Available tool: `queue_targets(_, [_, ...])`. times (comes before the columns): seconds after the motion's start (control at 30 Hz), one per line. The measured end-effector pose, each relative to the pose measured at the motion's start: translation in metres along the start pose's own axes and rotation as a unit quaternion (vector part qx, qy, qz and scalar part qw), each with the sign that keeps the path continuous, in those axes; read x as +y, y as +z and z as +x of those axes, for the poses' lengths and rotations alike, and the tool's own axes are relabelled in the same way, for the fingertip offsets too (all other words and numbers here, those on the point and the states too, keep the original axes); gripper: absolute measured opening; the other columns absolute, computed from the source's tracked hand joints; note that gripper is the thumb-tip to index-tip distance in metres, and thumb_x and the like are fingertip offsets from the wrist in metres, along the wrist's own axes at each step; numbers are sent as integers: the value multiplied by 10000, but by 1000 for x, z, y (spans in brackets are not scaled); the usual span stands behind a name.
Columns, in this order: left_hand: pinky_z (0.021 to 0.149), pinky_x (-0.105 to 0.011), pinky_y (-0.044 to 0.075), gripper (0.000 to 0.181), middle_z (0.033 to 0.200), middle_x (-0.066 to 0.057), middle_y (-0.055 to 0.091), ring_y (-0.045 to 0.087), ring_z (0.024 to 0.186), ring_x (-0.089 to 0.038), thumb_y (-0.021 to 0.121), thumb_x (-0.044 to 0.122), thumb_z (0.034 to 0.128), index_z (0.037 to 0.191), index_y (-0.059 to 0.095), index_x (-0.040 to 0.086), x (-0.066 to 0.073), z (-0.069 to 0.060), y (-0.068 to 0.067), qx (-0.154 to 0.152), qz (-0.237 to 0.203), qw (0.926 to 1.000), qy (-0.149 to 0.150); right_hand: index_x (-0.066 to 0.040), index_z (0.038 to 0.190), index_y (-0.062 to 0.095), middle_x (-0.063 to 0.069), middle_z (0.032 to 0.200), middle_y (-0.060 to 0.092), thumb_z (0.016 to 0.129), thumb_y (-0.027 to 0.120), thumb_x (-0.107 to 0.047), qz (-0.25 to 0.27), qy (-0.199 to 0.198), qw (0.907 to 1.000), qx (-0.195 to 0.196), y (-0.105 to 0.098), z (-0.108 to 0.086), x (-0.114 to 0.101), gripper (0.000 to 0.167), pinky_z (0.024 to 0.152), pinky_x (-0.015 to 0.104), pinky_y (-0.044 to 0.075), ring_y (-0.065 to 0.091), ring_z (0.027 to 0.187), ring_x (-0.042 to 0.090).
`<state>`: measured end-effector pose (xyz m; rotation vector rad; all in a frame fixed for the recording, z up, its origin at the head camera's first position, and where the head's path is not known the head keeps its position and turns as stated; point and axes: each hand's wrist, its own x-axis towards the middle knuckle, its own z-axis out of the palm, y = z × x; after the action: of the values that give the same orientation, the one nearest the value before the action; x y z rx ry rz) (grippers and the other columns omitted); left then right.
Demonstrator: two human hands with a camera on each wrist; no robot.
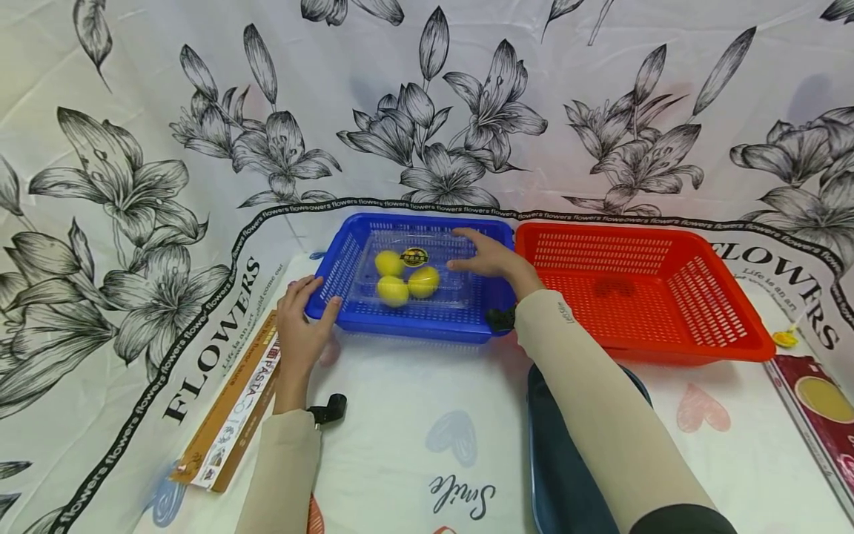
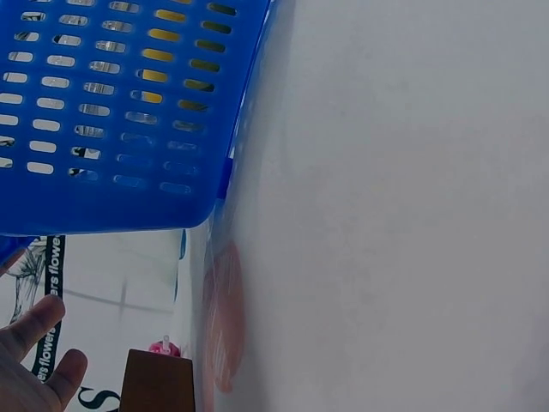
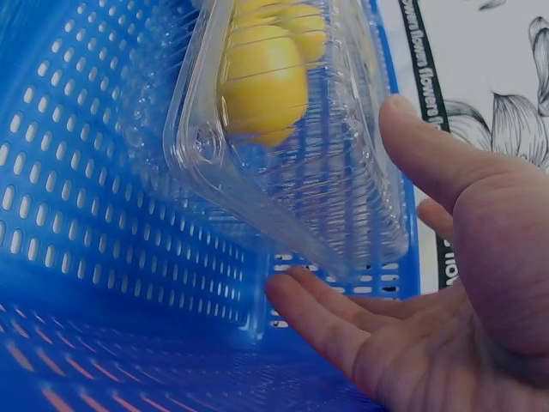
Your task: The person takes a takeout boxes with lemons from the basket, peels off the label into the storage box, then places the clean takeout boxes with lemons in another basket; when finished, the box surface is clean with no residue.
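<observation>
A clear plastic clamshell box with three yellow lemons inside sits in the blue basket. A round black and yellow label is on its lid. My right hand is over the basket's right side, thumb and fingers spread around the box's right end. In the right wrist view, a gap shows between the fingers and the box. My left hand is at the basket's left rim, its fingers extended and thumb apart. In the left wrist view, the basket wall hides part of that hand's surroundings.
A red basket stands right of the blue one. In front of it, a dark blue tray lies partly under my right forearm. A long brown pasta box lies at the left, and a dark red package at the right edge.
</observation>
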<state>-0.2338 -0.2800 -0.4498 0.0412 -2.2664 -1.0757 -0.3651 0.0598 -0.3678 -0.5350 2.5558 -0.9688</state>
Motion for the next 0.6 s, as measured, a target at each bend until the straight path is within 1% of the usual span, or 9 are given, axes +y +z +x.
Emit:
queue_targets(0.1, [1110, -613, 301, 542, 1465, -67, 572, 463, 1336, -361, 733, 378, 896, 1365, 648, 120, 0, 0, 1, -16, -14, 10000, -2, -247, 1639, 183, 100, 1719, 146, 973, 678, -370, 330, 94, 9993, -132, 0, -1, 0, 840, 1167, 573, 389, 403, 1476, 400])
queue_targets(0.2, [1109, -617, 299, 543, 1467, -66, 570, 461, 1339, -361, 738, 375, 892, 1365, 648, 123, 0, 1, 2, -25, -23, 10000, 0, -233, 1640, 173, 103, 1720, 128, 975, 688, -327, 722, 133, 9970, -244, 0, -2, 1, 846, 1062, 532, 507, 523, 1369, 420])
queue_targets(0.3, [1110, -621, 293, 549, 1475, -67, 564, 457, 1343, -360, 739, 381, 892, 1369, 646, 127, -1, 1, 2, -45, -17, 10000, -25, -231, 1628, 213, 109, 1703, 176, 968, 702, -307, 976, 91, 9949, -223, -1, -2, 2, 825, 1030, 517, 532, 500, 1381, 405])
queue_targets(0.43, [1116, -621, 289, 548, 1479, -76, 561, 452, 1349, -361, 734, 387, 897, 1371, 643, 128, -1, 0, 2, -57, -5, 10000, -41, -255, 1599, 290, 142, 1654, 268, 955, 724, -307, 1302, 3, 9914, -130, -1, -3, 3, 779, 1027, 515, 534, 430, 1427, 383])
queue_targets(0.6, [1120, -615, 296, 538, 1468, -89, 570, 459, 1349, -377, 735, 370, 895, 1362, 650, 117, -1, 0, 1, -18, -17, 10000, -16, -244, 1571, 366, 166, 1625, 316, 935, 749, -296, 1571, -168, 9874, 30, 0, -4, 5, 744, 1028, 521, 532, 361, 1474, 352])
